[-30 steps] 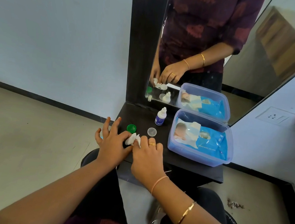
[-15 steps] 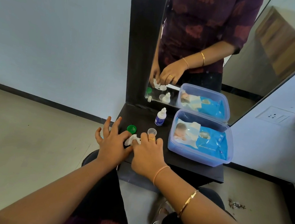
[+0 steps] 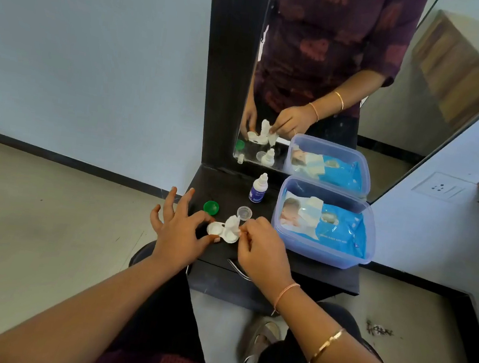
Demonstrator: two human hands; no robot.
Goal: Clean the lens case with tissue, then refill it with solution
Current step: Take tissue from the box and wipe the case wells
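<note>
White plastic forms the lens case (image 3: 223, 230): two shallow round wells joined side by side. It sits between the two hands at the front of the dark matte surface (image 3: 226, 185); whether it rests on the surface or is lifted just clear of it cannot be told. The left grip (image 3: 179, 231) pinches the left well between thumb and forefinger, with the other fingers spread. The right grip (image 3: 263, 249) is curled, its fingertips pinching a crumpled white tissue (image 3: 233, 223). The tissue stands as a twisted wad in the right well.

Just behind the case lie two loose round caps: a green cap (image 3: 211, 207) to the left and a clear cap (image 3: 244, 212) to the right. Whether either cap contains anything cannot be told. Behind them a small solution bottle (image 3: 259, 189) stands upright, with a white body, a blue label and a tapered nozzle.

To the right, a translucent blue container (image 3: 319, 254), rectangular with rounded corners and open at the top, holds a soft blue wipes pack (image 3: 340, 231) with a white flap on its upper face. A mirror (image 3: 319, 71) in a dark frame rises from the rear edge of the surface.
</note>
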